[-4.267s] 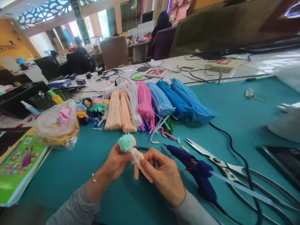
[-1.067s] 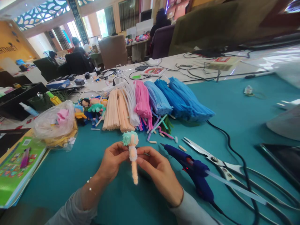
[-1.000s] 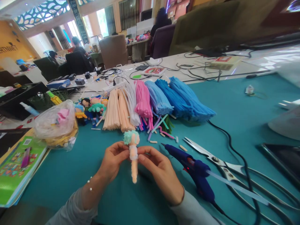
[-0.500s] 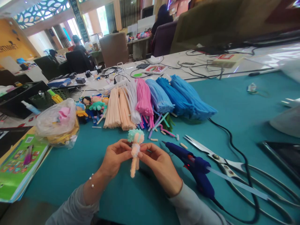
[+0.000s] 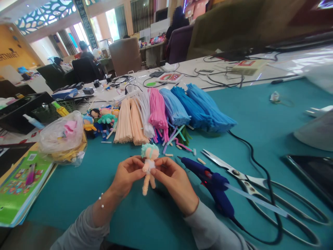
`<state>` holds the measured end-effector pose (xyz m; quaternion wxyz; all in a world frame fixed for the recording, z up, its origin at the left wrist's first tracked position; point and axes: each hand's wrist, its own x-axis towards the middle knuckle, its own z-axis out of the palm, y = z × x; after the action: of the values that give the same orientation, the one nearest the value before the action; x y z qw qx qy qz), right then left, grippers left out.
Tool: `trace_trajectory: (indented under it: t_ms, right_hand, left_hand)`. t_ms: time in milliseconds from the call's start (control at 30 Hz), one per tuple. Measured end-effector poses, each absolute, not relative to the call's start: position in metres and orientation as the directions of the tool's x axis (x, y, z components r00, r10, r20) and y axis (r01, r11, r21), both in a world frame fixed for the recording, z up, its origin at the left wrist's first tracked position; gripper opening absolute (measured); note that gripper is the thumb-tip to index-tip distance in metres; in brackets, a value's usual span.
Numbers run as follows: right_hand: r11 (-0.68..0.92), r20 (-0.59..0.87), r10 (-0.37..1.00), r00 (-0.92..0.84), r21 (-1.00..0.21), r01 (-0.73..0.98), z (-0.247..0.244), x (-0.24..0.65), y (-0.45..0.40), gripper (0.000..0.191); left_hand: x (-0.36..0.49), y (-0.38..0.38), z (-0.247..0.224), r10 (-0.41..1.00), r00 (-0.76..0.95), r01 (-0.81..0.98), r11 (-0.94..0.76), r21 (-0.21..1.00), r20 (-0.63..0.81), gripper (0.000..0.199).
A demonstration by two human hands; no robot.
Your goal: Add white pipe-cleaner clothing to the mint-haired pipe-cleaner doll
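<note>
A small pipe-cleaner doll (image 5: 149, 166) with mint-green hair, a peach face and legs, and a whitish top is held upright above the green mat. My left hand (image 5: 127, 175) pinches its left side between thumb and fingers. From the other side my right hand (image 5: 174, 180) grips the doll's body the same way. Close to the right hand lies a dark blue glue gun (image 5: 210, 180), a clear glue stick poking from its back and a small red light showing. Large metal scissors (image 5: 244, 177) rest beyond it, under the gun's cord.
Bundles of pipe cleaners in peach (image 5: 124, 121), pink (image 5: 158, 109) and blue (image 5: 205, 107) lie behind the doll. Finished dolls (image 5: 105, 118), a plastic bag (image 5: 61, 137) and a green booklet (image 5: 23, 187) are at left. A black phone-like device (image 5: 309, 177) sits at right.
The doll has turned slightly between my fingers, so its face and both legs show more to the front. Both hands keep their hold.
</note>
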<state>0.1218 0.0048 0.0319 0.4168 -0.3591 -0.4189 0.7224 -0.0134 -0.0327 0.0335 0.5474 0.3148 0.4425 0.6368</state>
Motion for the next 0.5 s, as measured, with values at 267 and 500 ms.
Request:
trace_trajectory:
  t_ms: [267, 500]
  right_hand:
    - [-0.300, -0.177, 0.909, -0.377, -0.907, -0.297, 0.0298, 0.1227, 0.0053, 0.043]
    - [-0.303, -0.183, 0.914, -0.361, -0.902, -0.308, 0.0272, 0.1213, 0.0064, 0.044]
  left_hand:
    - [-0.0169, -0.0319, 0.0281, 0.968, -0.244, -0.322, -0.021, 0.947, -0.062, 0.022]
    - [-0.0169, -0.0324, 0.0306, 0.969, -0.241, -0.296, -0.027, 0.955, -0.048, 0.021]
